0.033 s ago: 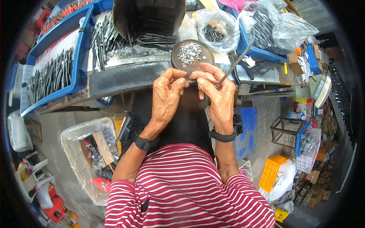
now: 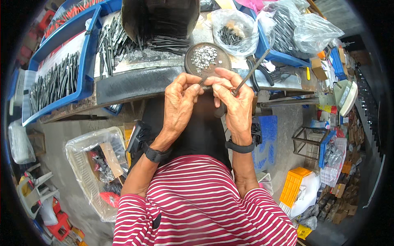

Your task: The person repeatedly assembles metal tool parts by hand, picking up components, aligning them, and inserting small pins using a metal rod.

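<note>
Lying beyond the right hand (image 2: 236, 100): dish (image 2: 225, 64), clear bag (image 2: 247, 29).

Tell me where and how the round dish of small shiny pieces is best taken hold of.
Probably by the rim at left and right: the dish is round and the small shiny pieces lie loose, so lift level. Avoid its near edge, which the left hand and right hand crowd, and its upper right, beside the clear bag.

- Dark piece (image 2: 201, 82) in the left hand (image 2: 178, 104): mostly hidden (too small to identify).
- Rod tool (image 2: 253, 71): partly behind the right hand (image 2: 238, 104).
- Box (image 2: 131, 18): top-edge cropped.
</note>
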`<move>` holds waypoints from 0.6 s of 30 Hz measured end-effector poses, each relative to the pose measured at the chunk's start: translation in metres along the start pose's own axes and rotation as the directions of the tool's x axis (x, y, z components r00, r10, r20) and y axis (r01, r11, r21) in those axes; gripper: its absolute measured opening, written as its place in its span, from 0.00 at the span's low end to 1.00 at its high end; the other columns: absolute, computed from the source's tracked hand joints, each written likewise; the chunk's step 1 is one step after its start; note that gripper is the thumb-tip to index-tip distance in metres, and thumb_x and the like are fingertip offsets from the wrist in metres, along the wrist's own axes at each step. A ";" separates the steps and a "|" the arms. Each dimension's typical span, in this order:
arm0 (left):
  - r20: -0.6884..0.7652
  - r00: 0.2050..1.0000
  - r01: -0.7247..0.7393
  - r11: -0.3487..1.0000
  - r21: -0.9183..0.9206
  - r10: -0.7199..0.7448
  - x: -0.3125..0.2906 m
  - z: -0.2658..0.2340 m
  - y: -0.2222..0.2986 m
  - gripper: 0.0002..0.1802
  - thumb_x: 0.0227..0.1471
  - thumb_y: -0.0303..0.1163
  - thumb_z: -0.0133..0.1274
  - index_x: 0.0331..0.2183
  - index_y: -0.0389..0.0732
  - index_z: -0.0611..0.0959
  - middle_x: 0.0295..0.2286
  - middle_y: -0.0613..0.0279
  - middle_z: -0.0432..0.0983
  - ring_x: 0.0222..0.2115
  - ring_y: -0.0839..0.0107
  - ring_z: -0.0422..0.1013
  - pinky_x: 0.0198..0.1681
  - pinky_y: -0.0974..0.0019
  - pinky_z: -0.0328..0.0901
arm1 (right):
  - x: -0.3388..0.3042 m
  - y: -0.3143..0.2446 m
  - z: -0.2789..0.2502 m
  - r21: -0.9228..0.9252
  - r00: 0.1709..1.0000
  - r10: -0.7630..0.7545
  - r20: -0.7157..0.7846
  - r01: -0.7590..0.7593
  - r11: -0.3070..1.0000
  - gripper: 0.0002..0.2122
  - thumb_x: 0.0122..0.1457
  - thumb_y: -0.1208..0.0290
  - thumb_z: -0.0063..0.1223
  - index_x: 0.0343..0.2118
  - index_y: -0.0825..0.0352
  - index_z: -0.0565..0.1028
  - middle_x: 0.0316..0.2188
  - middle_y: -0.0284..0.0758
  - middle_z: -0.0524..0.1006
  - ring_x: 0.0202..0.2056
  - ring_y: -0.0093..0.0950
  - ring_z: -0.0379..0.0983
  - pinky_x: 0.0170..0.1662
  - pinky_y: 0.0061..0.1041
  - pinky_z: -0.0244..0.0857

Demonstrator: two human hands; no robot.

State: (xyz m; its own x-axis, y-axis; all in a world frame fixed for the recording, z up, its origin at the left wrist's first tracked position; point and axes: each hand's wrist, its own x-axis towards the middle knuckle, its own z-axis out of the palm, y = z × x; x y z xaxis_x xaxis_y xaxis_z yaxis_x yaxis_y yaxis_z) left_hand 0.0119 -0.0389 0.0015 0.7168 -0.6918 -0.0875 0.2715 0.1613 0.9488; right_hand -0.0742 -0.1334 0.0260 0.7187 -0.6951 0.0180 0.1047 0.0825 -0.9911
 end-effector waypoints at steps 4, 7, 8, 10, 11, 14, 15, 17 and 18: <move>0.033 0.998 -0.060 0.997 0.040 0.059 0.002 -0.001 -0.003 0.05 0.47 0.22 0.45 0.30 0.33 0.73 0.22 0.66 0.70 0.23 0.83 0.64 0.26 0.79 0.60 | 0.002 0.004 -0.002 -0.004 1.000 -0.011 -0.016 0.011 1.000 0.14 0.49 0.79 0.47 0.41 0.76 0.66 0.27 0.37 0.75 0.21 0.14 0.64 0.21 0.11 0.58; 0.032 0.994 -0.102 0.993 0.055 0.101 0.004 0.001 -0.007 0.06 0.47 0.23 0.47 0.31 0.34 0.73 0.22 0.68 0.70 0.23 0.84 0.63 0.26 0.82 0.59 | 0.006 0.003 -0.007 -0.041 0.999 -0.018 -0.035 0.017 0.999 0.13 0.49 0.79 0.47 0.40 0.76 0.66 0.26 0.37 0.75 0.20 0.14 0.64 0.20 0.11 0.58; 0.022 0.994 -0.111 0.992 0.067 0.110 0.005 0.001 -0.007 0.07 0.48 0.25 0.47 0.33 0.34 0.72 0.23 0.69 0.69 0.23 0.86 0.63 0.25 0.84 0.58 | 0.008 0.003 -0.009 -0.062 0.999 -0.012 -0.045 0.009 0.998 0.13 0.50 0.79 0.47 0.39 0.75 0.66 0.25 0.37 0.75 0.20 0.14 0.64 0.20 0.11 0.58; 0.017 0.991 -0.134 0.989 0.063 0.133 0.005 0.003 -0.008 0.07 0.49 0.25 0.47 0.34 0.34 0.72 0.22 0.69 0.69 0.22 0.86 0.62 0.25 0.84 0.57 | 0.013 0.002 -0.013 -0.076 0.998 -0.024 -0.062 0.019 0.997 0.13 0.50 0.79 0.47 0.39 0.75 0.67 0.25 0.36 0.75 0.20 0.14 0.64 0.20 0.11 0.58; 0.007 0.988 -0.155 0.986 0.059 0.155 0.005 0.004 -0.008 0.08 0.49 0.25 0.47 0.34 0.34 0.72 0.22 0.69 0.69 0.22 0.86 0.62 0.24 0.84 0.56 | 0.015 0.002 -0.016 -0.089 0.997 -0.033 -0.075 0.027 0.996 0.12 0.50 0.79 0.47 0.39 0.75 0.67 0.24 0.35 0.75 0.19 0.14 0.64 0.19 0.11 0.58; 0.015 0.988 -0.153 0.981 0.121 0.152 0.002 0.003 -0.005 0.08 0.49 0.25 0.46 0.35 0.35 0.71 0.21 0.69 0.69 0.20 0.86 0.61 0.23 0.83 0.55 | 0.024 0.001 -0.022 -0.119 0.994 -0.044 -0.099 0.032 0.992 0.11 0.50 0.79 0.47 0.38 0.74 0.67 0.23 0.34 0.74 0.19 0.14 0.63 0.19 0.11 0.57; 0.013 0.988 -0.152 0.977 0.151 0.152 0.002 0.003 -0.006 0.08 0.50 0.25 0.44 0.35 0.36 0.71 0.20 0.69 0.68 0.19 0.86 0.58 0.22 0.83 0.53 | 0.027 0.000 -0.023 -0.134 0.990 -0.053 -0.134 0.035 0.990 0.10 0.50 0.78 0.46 0.36 0.74 0.68 0.20 0.32 0.74 0.16 0.13 0.62 0.18 0.11 0.56; 0.027 0.986 -0.169 0.967 0.189 0.167 0.002 0.000 -0.010 0.08 0.50 0.24 0.44 0.35 0.36 0.72 0.20 0.70 0.68 0.19 0.86 0.58 0.21 0.83 0.53 | 0.038 0.000 -0.031 -0.200 0.990 -0.074 -0.124 0.048 0.979 0.11 0.50 0.77 0.47 0.37 0.75 0.68 0.20 0.33 0.73 0.17 0.14 0.62 0.18 0.12 0.56; 0.030 0.984 -0.176 0.956 0.235 0.174 0.001 -0.001 -0.010 0.08 0.51 0.24 0.43 0.35 0.36 0.72 0.20 0.70 0.68 0.18 0.86 0.57 0.21 0.83 0.53 | 0.044 0.000 -0.034 -0.260 0.991 -0.080 -0.109 0.049 0.964 0.12 0.50 0.76 0.49 0.37 0.75 0.68 0.20 0.34 0.73 0.18 0.15 0.62 0.18 0.12 0.57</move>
State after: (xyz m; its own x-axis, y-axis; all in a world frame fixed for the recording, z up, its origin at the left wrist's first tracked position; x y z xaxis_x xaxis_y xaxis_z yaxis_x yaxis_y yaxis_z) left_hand 0.0103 -0.0409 -0.0087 0.7334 -0.6741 0.0883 -0.0177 0.1109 0.9937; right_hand -0.0664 -0.1884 0.0222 0.6286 -0.7733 0.0826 -0.0421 -0.1399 -0.9893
